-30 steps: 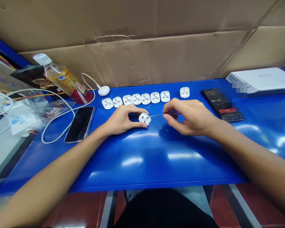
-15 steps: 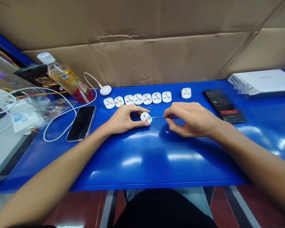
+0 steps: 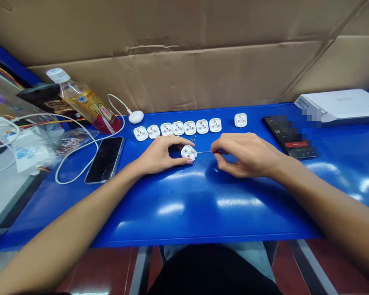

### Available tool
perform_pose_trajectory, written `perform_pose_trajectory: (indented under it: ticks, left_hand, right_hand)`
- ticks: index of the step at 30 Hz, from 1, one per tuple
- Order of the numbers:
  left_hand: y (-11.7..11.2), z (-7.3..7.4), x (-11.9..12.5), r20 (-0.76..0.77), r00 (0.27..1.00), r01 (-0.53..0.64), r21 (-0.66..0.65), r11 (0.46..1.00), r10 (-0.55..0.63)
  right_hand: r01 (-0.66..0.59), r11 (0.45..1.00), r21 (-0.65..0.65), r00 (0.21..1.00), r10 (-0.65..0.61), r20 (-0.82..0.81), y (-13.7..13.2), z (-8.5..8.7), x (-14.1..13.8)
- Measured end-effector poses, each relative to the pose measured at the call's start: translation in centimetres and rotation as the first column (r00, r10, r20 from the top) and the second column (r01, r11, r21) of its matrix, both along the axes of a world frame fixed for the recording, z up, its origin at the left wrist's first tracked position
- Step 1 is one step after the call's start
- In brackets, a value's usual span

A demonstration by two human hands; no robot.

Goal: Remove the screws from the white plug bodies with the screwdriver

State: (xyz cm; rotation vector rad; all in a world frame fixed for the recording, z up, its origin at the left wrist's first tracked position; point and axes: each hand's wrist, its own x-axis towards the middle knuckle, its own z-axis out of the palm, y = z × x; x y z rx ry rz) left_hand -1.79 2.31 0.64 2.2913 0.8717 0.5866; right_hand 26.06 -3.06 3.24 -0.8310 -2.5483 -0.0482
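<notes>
Looks like a small assembly workbench in a workshop or small factory, not a home. Shown by the glossy blue bench top (image 3: 184, 213), walled at the back with plain brown corrugated cardboard sheets (image 3: 184, 69). Confirmed by the row of seven identical white plastic plug plates with brass contacts (image 3: 178, 128) lined up along the far side, plus an eighth plate (image 3: 240, 120) set apart to the right. Also by another such white plug plate (image 3: 188, 152) pinched in the left hand (image 3: 160, 155) and met by a thin red-handled screwdriver (image 3: 207, 152) in the right hand (image 3: 249, 155). Further hinted by a black phone showing a timer screen (image 3: 290, 137) and loose yellow and red wires (image 3: 43, 122) at the left.
</notes>
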Motion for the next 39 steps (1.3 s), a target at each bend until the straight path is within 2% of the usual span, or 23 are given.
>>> perform_pose_trajectory:
  ticks: [7,13,20,24,28,30,33,35,36,39]
  left_hand:
    - [0.0,0.1,-0.1,0.013,1.0,-0.002,-0.015,1.0,0.002]
    - [0.1,0.1,0.0,0.176,0.983,-0.042,-0.018,0.999,0.044]
    - [0.0,-0.1,0.3,0.351,0.936,-0.016,-0.027,1.0,0.024]
    - [-0.1,-0.1,0.3,0.368,0.93,-0.021,0.069,0.997,-0.006]
    - [-0.2,-0.1,0.2,0.278,0.958,-0.008,0.242,0.97,-0.062]
    - [-0.2,-0.1,0.1,0.202,0.976,-0.004,0.368,0.93,-0.076]
    - [-0.3,-0.1,0.1,0.104,0.992,-0.001,0.572,0.82,-0.071]
    - [-0.5,-0.1,0.3,0.093,0.994,-0.009,0.627,0.779,-0.063]
    - [-0.6,-0.1,0.4,0.107,0.993,-0.021,0.618,0.786,-0.058]
    - [-1.0,-0.1,0.6,0.174,0.985,-0.086,0.504,0.859,-0.004]
  right_hand:
    - [0.008,0.997,0.077,1.0,-0.007,-0.021,0.1,0.3,0.2]
    - [-0.001,0.982,0.189,0.988,0.03,-0.152,-0.2,0.4,0.0]
    - [-0.059,0.988,0.139,0.967,0.091,-0.24,-0.3,0.1,0.0]
    - [-0.069,0.99,0.123,0.963,0.098,-0.25,-0.3,0.0,0.2]
    - [-0.036,0.991,0.132,0.979,0.062,-0.194,-0.4,0.2,0.2]
    - [-0.021,0.989,0.145,0.985,0.046,-0.165,-0.5,0.4,0.1]
    - [0.046,0.989,0.139,0.975,-0.014,-0.222,-0.6,0.7,-0.3]
    - [0.102,0.988,0.12,0.954,-0.063,-0.294,-0.7,0.8,-0.4]
    - [0.115,0.987,0.115,0.946,-0.074,-0.315,-0.7,0.9,-0.5]
    - [0.092,0.986,0.137,0.953,-0.048,-0.3,-0.7,0.8,-0.4]
